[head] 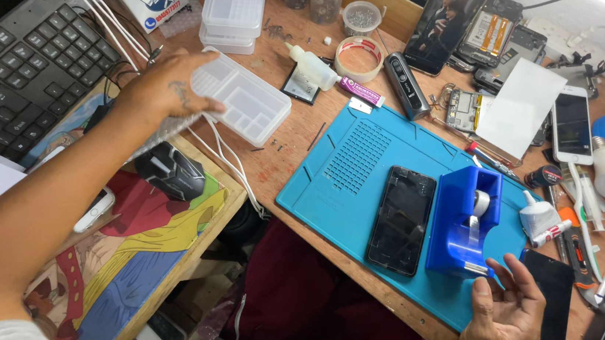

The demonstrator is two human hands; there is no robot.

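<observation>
The clear plastic compartment tray (242, 101) lies on the wooden bench at about ten o'clock from the blue work mat (350, 174). The left hand (169, 91) rests on the tray's nine-o'clock end, thumb along its near rim; the other fingers are hidden behind the hand, so whether they pinch the tray or only press it cannot be told. White cables (226, 159) run beneath hand and tray and drop off the bench edge. A black mouse (169, 170) sits at six o'clock from that hand, a black keyboard (23, 73) at nine o'clock.

The right hand (506, 315) is at the mat's five-o'clock corner, palm up, fingers loosely spread and curled, holding nothing that can be made out. Its fingertips are just beside the blue tape dispenser (460, 222), which stands at twelve o'clock from it. A dark phone (402, 220) lies flat on the mat at nine o'clock of the dispenser. A black panel (551, 312) at three o'clock of the hand is partly covered by it.
</observation>
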